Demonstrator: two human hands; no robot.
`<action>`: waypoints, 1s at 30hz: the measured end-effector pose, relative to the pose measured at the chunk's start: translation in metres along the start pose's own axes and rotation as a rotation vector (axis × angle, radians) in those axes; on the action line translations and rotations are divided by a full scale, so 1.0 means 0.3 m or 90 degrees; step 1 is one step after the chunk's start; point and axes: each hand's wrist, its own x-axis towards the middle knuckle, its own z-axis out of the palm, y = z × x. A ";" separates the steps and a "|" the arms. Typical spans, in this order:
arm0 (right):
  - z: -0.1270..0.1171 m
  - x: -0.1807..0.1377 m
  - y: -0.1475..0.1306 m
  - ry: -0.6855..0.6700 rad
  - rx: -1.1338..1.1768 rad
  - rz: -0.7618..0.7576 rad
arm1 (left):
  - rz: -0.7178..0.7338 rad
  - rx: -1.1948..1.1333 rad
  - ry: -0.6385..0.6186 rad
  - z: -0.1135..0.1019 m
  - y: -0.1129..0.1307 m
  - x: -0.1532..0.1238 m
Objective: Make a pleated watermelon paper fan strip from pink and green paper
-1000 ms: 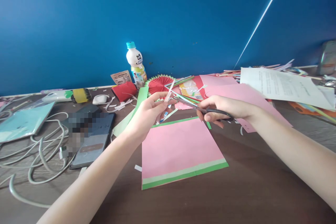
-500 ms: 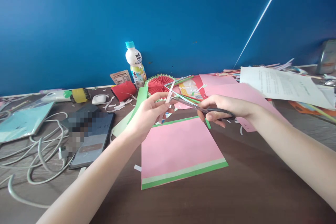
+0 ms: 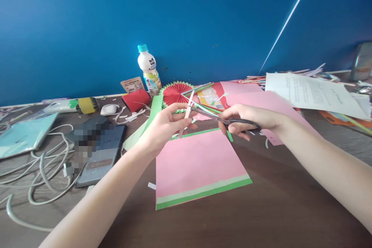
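Observation:
My left hand (image 3: 164,126) pinches a narrow pale paper strip (image 3: 187,110) above the table. My right hand (image 3: 247,120) grips dark-handled scissors (image 3: 221,118), whose blades point left and meet the strip. Below both hands a pink sheet with green bands along its near and far edges (image 3: 200,164) lies flat on the brown table (image 3: 276,201). A red pleated paper fan (image 3: 174,93) lies just beyond the hands.
At left lie a phone (image 3: 100,151), white cables (image 3: 37,170) and a teal pouch (image 3: 23,133). A drink bottle (image 3: 147,69) stands by the blue wall. Pink sheets (image 3: 261,100), printed white paper (image 3: 314,95) and paper scraps cover the right back.
The strip in my left hand has turned more upright and slid slightly lower against the scissor blades. Both hands stay nearly in place.

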 end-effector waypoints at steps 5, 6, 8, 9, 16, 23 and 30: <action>0.004 -0.003 -0.009 0.007 0.016 -0.011 | -0.001 0.016 -0.017 -0.005 0.002 0.002; 0.004 -0.003 -0.010 0.008 0.019 -0.010 | 0.001 0.019 -0.020 -0.006 0.001 0.003; 0.005 -0.004 -0.011 0.011 0.026 -0.005 | 0.002 0.023 -0.027 -0.008 0.000 0.005; 0.004 -0.004 -0.012 0.012 0.030 -0.004 | 0.002 0.024 -0.030 -0.008 -0.001 0.005; 0.004 -0.004 -0.013 0.017 0.050 0.006 | 0.012 0.004 -0.044 -0.010 -0.009 0.010; 0.007 -0.007 -0.016 0.026 0.065 0.022 | 0.027 0.007 -0.045 -0.009 -0.017 0.010; 0.004 -0.005 -0.018 0.020 0.081 0.025 | 0.025 0.002 -0.033 -0.002 -0.010 0.007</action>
